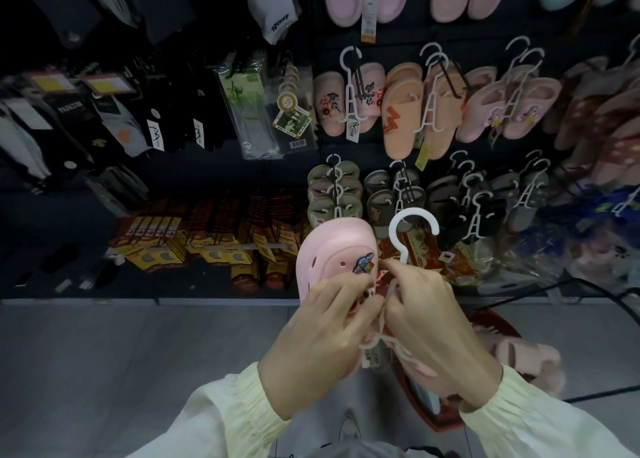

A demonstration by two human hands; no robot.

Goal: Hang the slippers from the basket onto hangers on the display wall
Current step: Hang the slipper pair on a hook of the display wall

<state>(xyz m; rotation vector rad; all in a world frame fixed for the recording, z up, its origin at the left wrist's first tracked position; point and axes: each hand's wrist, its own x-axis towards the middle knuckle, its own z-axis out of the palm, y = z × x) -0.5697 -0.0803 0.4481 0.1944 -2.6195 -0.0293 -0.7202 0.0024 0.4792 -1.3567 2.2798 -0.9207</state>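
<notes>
In front of the wall (381, 149), we held a pink clog (332, 246) toe-up in our left hand (325, 329), the fingers curled round its side just below a small charm (363, 263). Our right hand (436, 322) pinched the stem of a white hanger (402, 255) between thumb and forefinger, its hook standing open above the knuckles and just beside the clog. More pink showed beneath that hand; we could not tell whether it was the clog's mate. The red basket (433, 419) sat on the floor (138, 353) at our lower right, with pink slippers (530, 357) lying in it. On the wall, pairs (401, 118) hung from hangers; socks (114, 118) filled the left.
</notes>
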